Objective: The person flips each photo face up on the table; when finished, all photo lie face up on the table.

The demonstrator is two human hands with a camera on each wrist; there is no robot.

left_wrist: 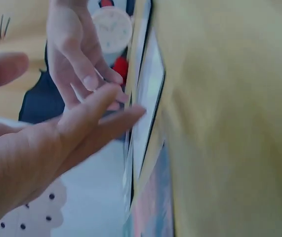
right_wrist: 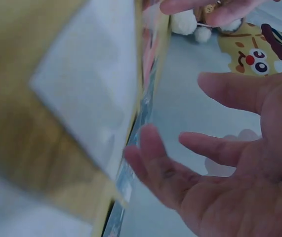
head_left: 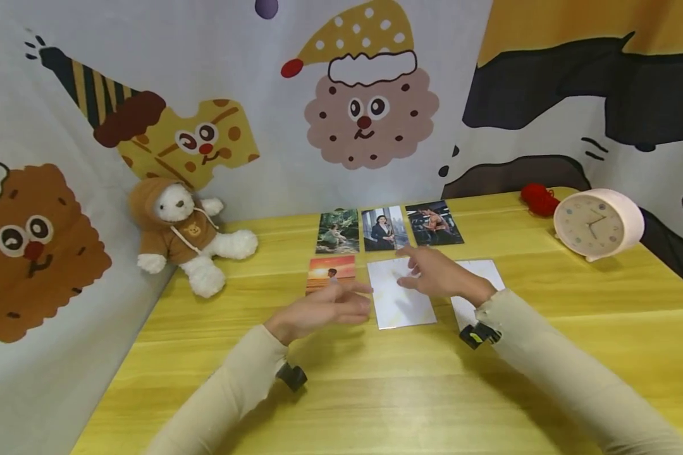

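Note:
Three picture cards lie in a back row: a green forest scene (head_left: 338, 231), a person in a dark suit (head_left: 382, 229) and a gym scene (head_left: 434, 223). Before them are a sunset card (head_left: 331, 270), a white card (head_left: 401, 309) and another white card (head_left: 484, 270) partly behind the right forearm. My right hand (head_left: 435, 273) hovers over the middle white card, fingers loosely bent, holding nothing. My left hand (head_left: 324, 309) is over the sunset card's near edge, fingers extended toward the middle white card, also empty. The wrist views show both hands (left_wrist: 37, 148) (right_wrist: 229, 163) above the cards.
A plush bear (head_left: 190, 234) in a brown hoodie sits at the table's back left. At the back right stand a pink clock (head_left: 597, 224) and a red yarn bundle (head_left: 539, 200). A cartoon-printed curtain (head_left: 273, 126) hangs behind the wooden table (head_left: 353, 392).

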